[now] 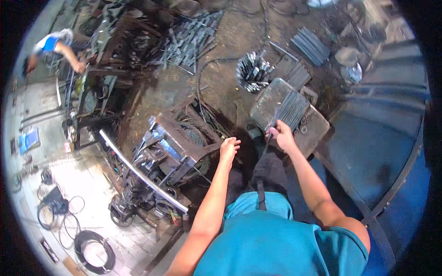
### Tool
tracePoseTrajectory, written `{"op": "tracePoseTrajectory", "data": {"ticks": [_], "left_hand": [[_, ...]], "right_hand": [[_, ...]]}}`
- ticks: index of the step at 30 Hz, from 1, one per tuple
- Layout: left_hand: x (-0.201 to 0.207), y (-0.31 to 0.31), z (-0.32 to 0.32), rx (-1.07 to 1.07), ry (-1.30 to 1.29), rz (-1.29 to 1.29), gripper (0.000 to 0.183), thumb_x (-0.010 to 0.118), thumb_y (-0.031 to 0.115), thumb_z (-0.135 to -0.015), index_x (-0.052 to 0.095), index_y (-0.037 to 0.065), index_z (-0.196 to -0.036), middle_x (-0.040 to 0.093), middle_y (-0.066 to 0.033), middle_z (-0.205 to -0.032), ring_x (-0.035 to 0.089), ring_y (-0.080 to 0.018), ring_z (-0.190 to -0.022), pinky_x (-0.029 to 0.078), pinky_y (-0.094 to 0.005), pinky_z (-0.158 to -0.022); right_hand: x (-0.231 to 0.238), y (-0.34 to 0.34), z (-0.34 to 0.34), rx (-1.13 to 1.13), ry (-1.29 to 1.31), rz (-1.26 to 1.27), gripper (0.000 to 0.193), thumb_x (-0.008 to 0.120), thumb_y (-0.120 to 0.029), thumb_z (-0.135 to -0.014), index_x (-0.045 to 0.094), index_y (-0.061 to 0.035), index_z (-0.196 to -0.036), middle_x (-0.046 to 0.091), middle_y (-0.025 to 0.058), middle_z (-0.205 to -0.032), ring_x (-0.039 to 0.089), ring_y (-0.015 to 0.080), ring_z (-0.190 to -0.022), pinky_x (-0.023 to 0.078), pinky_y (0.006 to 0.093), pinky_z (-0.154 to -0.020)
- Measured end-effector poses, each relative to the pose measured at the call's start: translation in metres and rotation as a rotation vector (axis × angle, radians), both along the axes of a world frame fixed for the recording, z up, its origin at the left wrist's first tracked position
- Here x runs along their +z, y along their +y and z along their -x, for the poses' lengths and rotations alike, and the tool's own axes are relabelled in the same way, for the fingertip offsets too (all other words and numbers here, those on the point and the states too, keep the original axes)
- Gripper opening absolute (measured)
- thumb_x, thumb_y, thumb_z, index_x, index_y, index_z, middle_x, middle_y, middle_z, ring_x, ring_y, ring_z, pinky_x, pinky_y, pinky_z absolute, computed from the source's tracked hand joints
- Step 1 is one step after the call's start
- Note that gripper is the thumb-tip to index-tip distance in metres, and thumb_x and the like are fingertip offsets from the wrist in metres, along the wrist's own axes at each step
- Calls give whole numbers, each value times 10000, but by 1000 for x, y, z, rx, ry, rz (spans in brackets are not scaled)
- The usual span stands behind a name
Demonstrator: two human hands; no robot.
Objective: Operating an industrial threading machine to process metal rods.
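My right hand is closed around a thin dark metal bar, which slants down toward my legs. Just beyond that hand, a row of grey metal bars lies side by side on a worn metal stand top. A small ring-shaped part rests on the same top. My left hand hovers by the corner of a rusty machine frame, its fingers loosely bent and apart, with nothing visible in them.
A round bundle of upright bars stands beyond the stand. Flat bars lie spread on the floor, with another stack at far right. A curved metal tube crosses the left machinery. Another person works at upper left.
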State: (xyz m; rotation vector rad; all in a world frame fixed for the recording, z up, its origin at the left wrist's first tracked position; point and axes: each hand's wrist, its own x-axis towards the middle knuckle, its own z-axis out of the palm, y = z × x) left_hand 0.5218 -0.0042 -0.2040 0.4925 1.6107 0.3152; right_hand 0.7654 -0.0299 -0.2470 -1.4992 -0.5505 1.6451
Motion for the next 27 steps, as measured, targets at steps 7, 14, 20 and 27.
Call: {"op": "tracePoseTrajectory", "data": {"ticks": [7,14,20,27], "left_hand": [[155,-26,26,346,-515,3,387,472,362,-988,580,27,-1149,680,-96,-916,600,-168,-642,483,-291,-549],[282,-67,105,274,-630,-576,354,598,299,-933,620,-54,-955,469,-4,-579,417,-91,-443,351,-245,-389],[332,-104,144,262,-573,-730,471,582,343,-942,639,-122,-896,436,-21,-480,361,-81,-368,368,-254,-368],[349,-131,172,214,-413,-843,527,570,358,-948,636,-165,-938,402,3,-459,370,-87,-364,354,-248,-380]], "right_hand": [[191,59,62,-3,396,-263,221,498,-145,-974,509,-42,-1169,660,135,-1016,685,278,-919,555,384,-796],[347,108,101,303,915,-694,680,315,-559,-980,401,-6,-1366,499,221,-1329,539,354,-1195,405,486,-1032],[419,110,139,232,1405,-629,780,241,-623,-964,253,-46,-1490,253,184,-1543,377,384,-1348,292,518,-1118],[437,100,172,289,1534,-407,833,266,-676,-926,177,-107,-1527,161,111,-1592,144,313,-1466,114,557,-1172]]}}
